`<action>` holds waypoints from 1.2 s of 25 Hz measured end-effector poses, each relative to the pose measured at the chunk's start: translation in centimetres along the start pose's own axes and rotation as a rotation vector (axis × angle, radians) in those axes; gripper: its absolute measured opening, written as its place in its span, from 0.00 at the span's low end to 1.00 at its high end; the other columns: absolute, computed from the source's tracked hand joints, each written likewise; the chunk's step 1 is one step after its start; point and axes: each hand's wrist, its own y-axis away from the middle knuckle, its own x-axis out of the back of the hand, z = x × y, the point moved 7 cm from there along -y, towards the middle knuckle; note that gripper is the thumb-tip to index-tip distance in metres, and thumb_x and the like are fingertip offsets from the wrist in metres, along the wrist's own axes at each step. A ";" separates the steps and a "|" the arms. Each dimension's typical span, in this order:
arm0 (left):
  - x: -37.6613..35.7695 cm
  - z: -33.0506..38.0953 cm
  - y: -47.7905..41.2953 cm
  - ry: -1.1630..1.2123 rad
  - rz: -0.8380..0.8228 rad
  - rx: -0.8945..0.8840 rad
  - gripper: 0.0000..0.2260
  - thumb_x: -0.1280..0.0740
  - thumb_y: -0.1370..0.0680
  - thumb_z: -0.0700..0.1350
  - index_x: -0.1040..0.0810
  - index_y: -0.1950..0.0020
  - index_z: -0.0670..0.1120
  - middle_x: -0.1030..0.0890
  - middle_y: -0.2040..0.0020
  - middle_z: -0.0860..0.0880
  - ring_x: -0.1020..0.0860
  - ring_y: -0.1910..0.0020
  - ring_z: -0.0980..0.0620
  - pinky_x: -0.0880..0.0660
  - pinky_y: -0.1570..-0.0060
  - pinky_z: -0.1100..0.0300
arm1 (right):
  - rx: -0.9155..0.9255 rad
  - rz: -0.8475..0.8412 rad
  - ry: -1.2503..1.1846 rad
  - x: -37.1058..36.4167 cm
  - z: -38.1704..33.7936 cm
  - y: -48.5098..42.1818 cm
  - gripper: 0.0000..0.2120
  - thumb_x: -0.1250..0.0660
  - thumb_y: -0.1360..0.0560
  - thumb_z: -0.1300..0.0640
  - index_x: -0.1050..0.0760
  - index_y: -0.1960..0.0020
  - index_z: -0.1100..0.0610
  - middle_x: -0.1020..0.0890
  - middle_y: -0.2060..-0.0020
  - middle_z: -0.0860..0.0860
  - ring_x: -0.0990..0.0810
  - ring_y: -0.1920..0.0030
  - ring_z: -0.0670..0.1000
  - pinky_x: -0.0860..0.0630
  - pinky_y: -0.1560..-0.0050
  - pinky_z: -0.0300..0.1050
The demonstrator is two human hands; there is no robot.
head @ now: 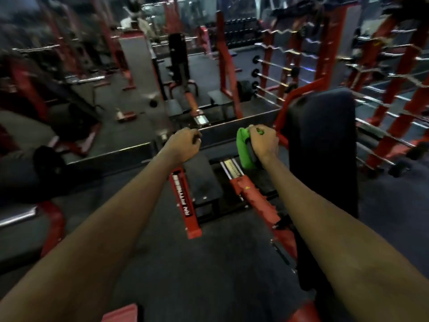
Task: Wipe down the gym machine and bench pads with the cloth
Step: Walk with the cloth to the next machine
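The green cloth (245,148) sits bunched round the machine's right handle (250,151), with my right hand (263,141) curled over both. My left hand (184,141) is closed round the left handle (198,137). I should twist the cloth right round the grip, end to end, then move to the dark back pad (322,140) just beside it.
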 end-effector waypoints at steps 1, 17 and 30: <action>0.6 -2.4 1.9 -0.011 -0.006 0.038 0.13 0.37 0.20 0.43 0.20 0.38 0.42 0.20 0.40 0.38 0.23 0.40 0.38 0.27 0.39 0.49 | 0.015 -0.045 0.006 -3.1 -0.4 1.7 0.14 0.33 0.22 0.45 0.16 0.44 0.51 0.16 0.45 0.58 0.20 0.41 0.61 0.26 0.45 0.46; 11.5 -28.2 32.5 -0.085 0.144 0.749 0.20 0.44 0.27 0.52 0.19 0.49 0.41 0.18 0.48 0.38 0.21 0.47 0.38 0.25 0.49 0.48 | 0.248 -0.687 -0.063 -35.1 -10.8 23.6 0.11 0.32 0.22 0.47 0.15 0.49 0.53 0.14 0.51 0.55 0.18 0.46 0.58 0.29 0.52 0.42; 12.9 -39.4 49.7 -0.113 0.208 1.019 0.13 0.37 0.20 0.45 0.20 0.42 0.40 0.19 0.43 0.37 0.22 0.41 0.38 0.26 0.43 0.49 | 0.297 -0.951 -0.010 -48.6 -11.0 42.2 0.11 0.32 0.22 0.48 0.14 0.48 0.53 0.14 0.50 0.54 0.18 0.44 0.58 0.28 0.49 0.43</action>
